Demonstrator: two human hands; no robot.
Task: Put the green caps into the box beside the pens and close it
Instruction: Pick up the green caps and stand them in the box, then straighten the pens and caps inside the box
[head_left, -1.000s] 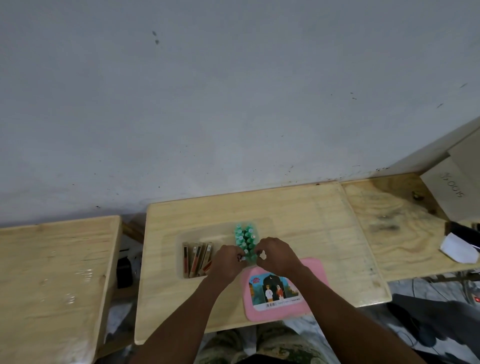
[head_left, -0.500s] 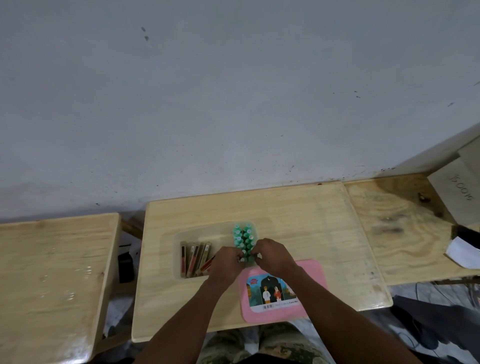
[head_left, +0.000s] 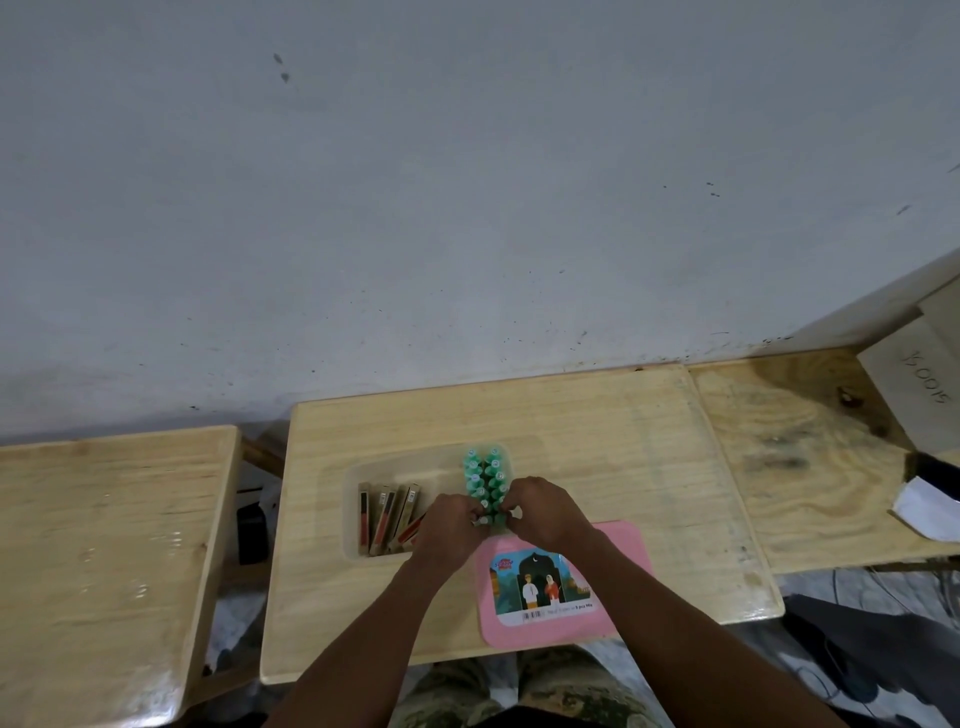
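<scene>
Green caps (head_left: 486, 482), stacked in two rows inside the clear box (head_left: 358, 480) right of the pens (head_left: 387, 519), are pinched at the near end by left hand (head_left: 451, 525) and right hand (head_left: 546, 512); judged light, loose, easily scattered.

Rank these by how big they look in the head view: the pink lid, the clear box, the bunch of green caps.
1. clear box
2. pink lid, nearer the camera, so its gap to the box is unsure
3. green caps, clearly smallest
</scene>
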